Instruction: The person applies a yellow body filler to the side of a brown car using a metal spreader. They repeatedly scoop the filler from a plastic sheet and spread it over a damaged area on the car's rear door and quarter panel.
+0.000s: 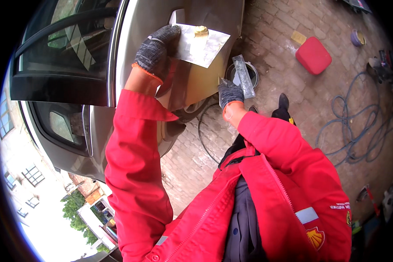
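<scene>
Left grip (159,50) clamps the white plate (213,45) beside the car (150,17), face up, probably so the yellowish lump (201,31) doesn't slide. Right grip (230,92), also beside the car, is next to a metal strip (243,75); can't tell if it's holding anything.

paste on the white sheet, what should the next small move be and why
Probably bring the right hand over to the yellow paste: the left hand holds the white sheet with the dab exposed, while the right hand is apart from it, beside the long metal strip.
</scene>
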{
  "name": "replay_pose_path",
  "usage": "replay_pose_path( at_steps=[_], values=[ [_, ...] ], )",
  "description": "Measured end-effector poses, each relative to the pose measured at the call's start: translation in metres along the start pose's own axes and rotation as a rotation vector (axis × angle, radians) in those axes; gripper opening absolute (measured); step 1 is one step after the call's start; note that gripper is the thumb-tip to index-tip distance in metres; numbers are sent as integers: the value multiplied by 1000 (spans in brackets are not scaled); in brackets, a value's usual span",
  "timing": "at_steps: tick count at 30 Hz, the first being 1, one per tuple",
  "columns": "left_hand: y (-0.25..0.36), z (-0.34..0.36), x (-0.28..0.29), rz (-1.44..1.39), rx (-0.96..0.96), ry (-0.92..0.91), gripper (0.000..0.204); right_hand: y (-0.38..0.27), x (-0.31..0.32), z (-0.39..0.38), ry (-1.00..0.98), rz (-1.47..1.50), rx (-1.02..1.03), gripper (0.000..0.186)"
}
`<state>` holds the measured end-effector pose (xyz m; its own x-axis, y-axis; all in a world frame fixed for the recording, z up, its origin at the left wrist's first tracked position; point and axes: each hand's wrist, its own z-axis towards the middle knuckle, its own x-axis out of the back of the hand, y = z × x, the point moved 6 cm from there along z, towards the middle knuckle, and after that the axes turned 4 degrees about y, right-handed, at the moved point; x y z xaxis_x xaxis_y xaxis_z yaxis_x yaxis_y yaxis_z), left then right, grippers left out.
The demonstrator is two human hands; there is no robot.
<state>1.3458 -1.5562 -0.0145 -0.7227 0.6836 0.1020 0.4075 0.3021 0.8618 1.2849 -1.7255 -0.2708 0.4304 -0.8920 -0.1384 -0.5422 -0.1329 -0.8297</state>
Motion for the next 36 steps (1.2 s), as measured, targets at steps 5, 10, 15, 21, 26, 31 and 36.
replay_pose_path(
  at_steps=[5,10,15,21,26,31,36],
  values=[
    [15,-18,-1,-6,-17,-3,18,-70,-26,-76,86,253,83,26],
    [-2,16,3,-28,48,-75,17,-90,-50,-112,-8,43,284,31],
    [3,9,29,-80,18,-64,17,-102,-45,-121,-204,-224,734,30],
    [12,1,-2,-81,-11,-116,15,49,39,25,-21,393,-368,32],
    [9,-5,19,-138,-7,-63,16,42,0,28,-178,498,-698,44],
    [13,5,-14,-92,-13,-126,16,61,-5,80,-163,225,16,38],
    [2,-3,26,-12,-13,4,16,-17,-51,-16,-113,51,126,32]
  ],
)
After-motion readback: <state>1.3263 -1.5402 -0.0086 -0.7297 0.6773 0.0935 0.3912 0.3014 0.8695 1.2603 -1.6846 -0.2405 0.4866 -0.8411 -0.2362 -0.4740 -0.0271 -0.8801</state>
